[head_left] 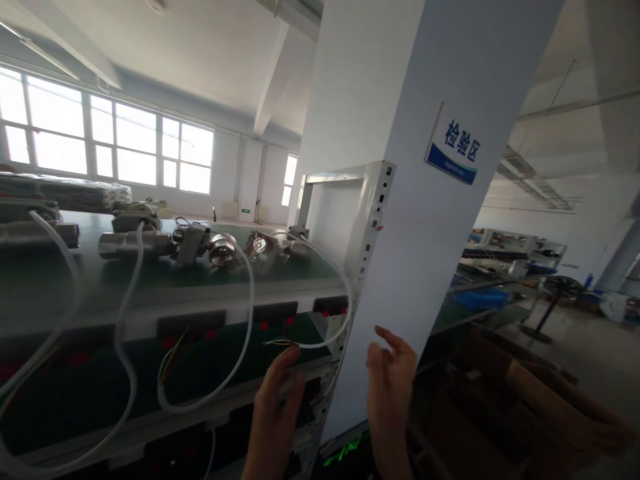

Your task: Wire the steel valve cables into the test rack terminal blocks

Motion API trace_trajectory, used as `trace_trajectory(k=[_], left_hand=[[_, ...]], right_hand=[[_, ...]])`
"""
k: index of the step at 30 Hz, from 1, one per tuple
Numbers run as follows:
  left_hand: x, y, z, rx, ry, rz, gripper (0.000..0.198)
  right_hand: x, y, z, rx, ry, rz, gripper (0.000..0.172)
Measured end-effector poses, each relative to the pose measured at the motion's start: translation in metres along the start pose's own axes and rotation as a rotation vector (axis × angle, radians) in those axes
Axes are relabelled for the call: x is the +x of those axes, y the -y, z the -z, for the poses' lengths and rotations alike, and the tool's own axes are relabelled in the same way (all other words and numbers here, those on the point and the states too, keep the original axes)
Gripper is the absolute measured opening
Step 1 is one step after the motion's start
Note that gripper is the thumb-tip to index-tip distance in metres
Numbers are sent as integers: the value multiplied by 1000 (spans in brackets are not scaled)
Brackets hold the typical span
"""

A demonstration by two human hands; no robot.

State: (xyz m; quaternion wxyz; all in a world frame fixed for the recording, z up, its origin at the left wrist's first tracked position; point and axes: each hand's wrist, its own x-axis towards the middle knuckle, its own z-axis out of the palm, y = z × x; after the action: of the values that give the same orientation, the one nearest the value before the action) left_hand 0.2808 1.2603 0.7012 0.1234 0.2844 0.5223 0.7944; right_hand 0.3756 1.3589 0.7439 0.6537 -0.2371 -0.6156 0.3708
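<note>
My left hand (278, 400) is raised low in the middle of the view, its fingers bent and apart from the thumb, with nothing visible between them. Just above its fingertips, a white cable (345, 287) ends in thin coloured bare wires (277, 343); I cannot tell whether they touch. Farther right, my right hand (393, 377) is held up before the pillar, index finger stretched out, thumb apart, and it holds nothing. Metal valves with small housings stand on the bench, among them a ball valve (223, 250) and a silver valve body (113, 245).
A perforated metal upright (373, 227) stands against the white pillar (415, 220), which carries a blue-and-white sign (453, 143). Several looped cables hang over the front of the green-topped bench (200, 290). At right are cardboard boxes (545, 393) and a black floor fan (563, 287).
</note>
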Motion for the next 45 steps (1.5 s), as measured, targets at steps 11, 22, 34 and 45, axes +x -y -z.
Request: trace_trajectory(k=[11, 22, 34, 45], left_hand=[[-36, -4, -14, 423, 442, 84, 21], [-28, -47, 2, 175, 455, 265, 36], [-22, -50, -7, -74, 451, 57, 20], [-12, -54, -7, 334, 448, -283, 5]], right_hand=[[2, -17, 27, 184, 479, -499, 26], [-12, 27, 57, -376, 909, 635, 13], [-6, 36, 55, -176, 800, 220, 11], [-2, 31, 61, -195, 902, 260, 7]])
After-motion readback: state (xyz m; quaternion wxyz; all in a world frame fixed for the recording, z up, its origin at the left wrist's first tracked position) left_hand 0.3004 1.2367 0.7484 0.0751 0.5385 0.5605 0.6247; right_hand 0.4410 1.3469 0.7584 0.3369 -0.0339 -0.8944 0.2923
